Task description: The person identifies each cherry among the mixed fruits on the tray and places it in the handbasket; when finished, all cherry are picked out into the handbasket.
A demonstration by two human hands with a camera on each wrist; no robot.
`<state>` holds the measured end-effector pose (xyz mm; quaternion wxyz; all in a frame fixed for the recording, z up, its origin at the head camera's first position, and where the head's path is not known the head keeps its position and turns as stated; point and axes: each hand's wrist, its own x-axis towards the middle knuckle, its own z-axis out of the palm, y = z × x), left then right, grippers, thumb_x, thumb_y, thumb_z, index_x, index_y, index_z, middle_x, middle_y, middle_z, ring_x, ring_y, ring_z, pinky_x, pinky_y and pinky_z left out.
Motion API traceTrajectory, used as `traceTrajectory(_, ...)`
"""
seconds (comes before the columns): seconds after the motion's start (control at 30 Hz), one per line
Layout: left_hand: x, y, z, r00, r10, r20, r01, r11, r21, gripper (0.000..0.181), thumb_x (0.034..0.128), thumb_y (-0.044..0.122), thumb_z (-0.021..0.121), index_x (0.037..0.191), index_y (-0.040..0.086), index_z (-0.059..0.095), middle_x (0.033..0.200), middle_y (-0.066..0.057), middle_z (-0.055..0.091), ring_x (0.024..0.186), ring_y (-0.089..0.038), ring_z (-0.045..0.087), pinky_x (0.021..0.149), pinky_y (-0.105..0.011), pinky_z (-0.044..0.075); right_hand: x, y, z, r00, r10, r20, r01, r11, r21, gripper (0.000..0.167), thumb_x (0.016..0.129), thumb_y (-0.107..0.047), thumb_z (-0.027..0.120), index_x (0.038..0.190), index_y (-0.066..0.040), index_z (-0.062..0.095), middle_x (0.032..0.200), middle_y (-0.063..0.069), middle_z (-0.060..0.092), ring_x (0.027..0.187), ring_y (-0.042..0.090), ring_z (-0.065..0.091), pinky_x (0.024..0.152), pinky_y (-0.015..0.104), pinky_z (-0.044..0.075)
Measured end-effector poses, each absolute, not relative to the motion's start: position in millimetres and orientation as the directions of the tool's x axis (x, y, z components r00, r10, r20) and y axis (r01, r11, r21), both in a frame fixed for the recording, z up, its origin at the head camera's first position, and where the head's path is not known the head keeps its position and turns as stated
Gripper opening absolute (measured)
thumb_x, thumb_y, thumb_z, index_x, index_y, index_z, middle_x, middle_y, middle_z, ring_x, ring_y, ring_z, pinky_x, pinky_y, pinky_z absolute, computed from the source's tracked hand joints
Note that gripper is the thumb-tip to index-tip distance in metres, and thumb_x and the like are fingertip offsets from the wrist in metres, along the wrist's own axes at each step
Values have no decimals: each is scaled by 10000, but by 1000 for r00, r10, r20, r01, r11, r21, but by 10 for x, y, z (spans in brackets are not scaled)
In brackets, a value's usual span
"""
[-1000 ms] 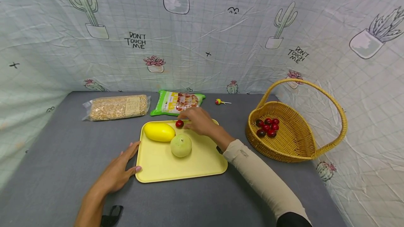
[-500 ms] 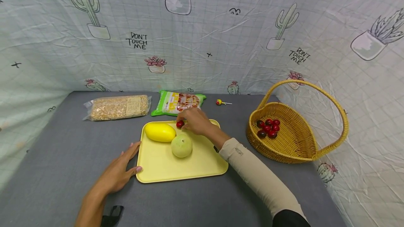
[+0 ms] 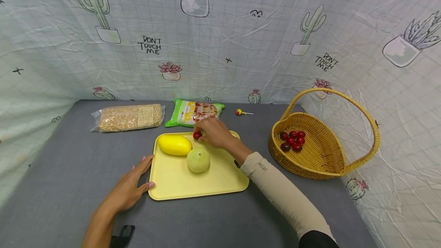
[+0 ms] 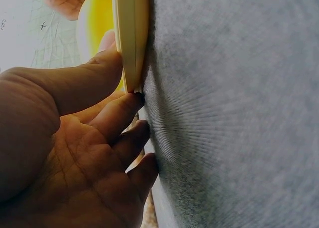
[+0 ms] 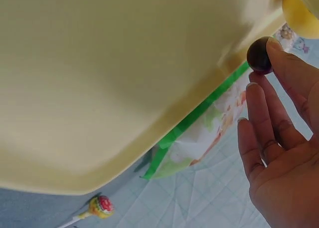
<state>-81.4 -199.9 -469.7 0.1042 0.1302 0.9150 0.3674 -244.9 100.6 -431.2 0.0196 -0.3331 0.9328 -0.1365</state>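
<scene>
A dark red cherry (image 3: 197, 135) is at the back of the pale yellow tray (image 3: 172, 185), pinched between the thumb and index finger of my right hand (image 3: 214, 132). The right wrist view shows that cherry (image 5: 259, 55) at the fingertips, with the other fingers loosely bent. My left hand (image 3: 129, 186) touches the tray's left edge, thumb and fingers spread along it. Up close, the left thumb (image 4: 87, 83) presses on the rim and the fingertips are against its side. A smooth yellow oval fruit (image 3: 174, 144) and a round pale green fruit (image 3: 198, 160) lie on the tray.
A woven basket (image 3: 322, 158) with a tall handle stands at the right, holding several cherries (image 3: 292, 140). Behind the tray lie a clear bag of grains (image 3: 128, 118), a green-edged packet (image 3: 194, 112) and a lollipop (image 3: 241, 112). A patterned cloth hangs behind the grey table.
My right hand's fingers have closed in on the cherry and it has shifted very slightly. The left hand keeps its place on the tray edge.
</scene>
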Motion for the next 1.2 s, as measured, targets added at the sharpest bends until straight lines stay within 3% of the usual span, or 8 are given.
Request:
traceTrajectory(0.3,-816,-1995,-4691,-944,318,-85,162,675,720,866,977,134,758,1668,23,249,1665,-288,381,1589,-565,188,1266,-765,145,-2379,1090,-4267,-774,-626,95,-621,722,-304,220,907,-198,875,1112,-228,801,1118,-64,791,1045,175,714,898,337,599)
traceTrajectory(0.57,-817,-1988,-4690,-946,312,-88,156,676,720,857,980,135,756,1663,12,252,1655,-300,388,1591,-564,184,1269,-759,146,-2305,1183,-4208,-766,-626,144,-632,695,-344,210,903,-161,876,1096,-198,804,1092,-37,794,1039,196,733,879,338,608)
traceTrajectory(0.83,-820,-1997,-4701,-945,314,-91,155,677,719,860,983,148,755,1665,21,248,1661,-291,382,1596,-557,175,1274,-753,141,-2231,1315,-4151,-764,-615,197,-640,680,-358,249,886,-135,887,1114,-170,795,1102,6,783,1073,273,733,932,437,586)
traceTrajectory(1.0,-820,-1996,-4711,-945,312,-96,153,682,715,864,982,156,758,1665,22,246,1661,-292,384,1598,-554,174,1273,-754,145,-2169,1405,-4125,-775,-601,197,-628,695,-349,258,892,-141,882,1131,-185,797,1114,-7,789,1094,269,724,956,445,579)
traceTrajectory(1.2,-825,-1991,-4709,-945,312,-102,147,681,718,858,984,149,756,1662,18,248,1656,-302,386,1597,-562,162,1272,-756,142,-2072,1516,-4078,-781,-589,208,-622,709,-331,274,880,-158,892,1136,-180,797,1107,-4,785,1051,227,697,898,414,580)
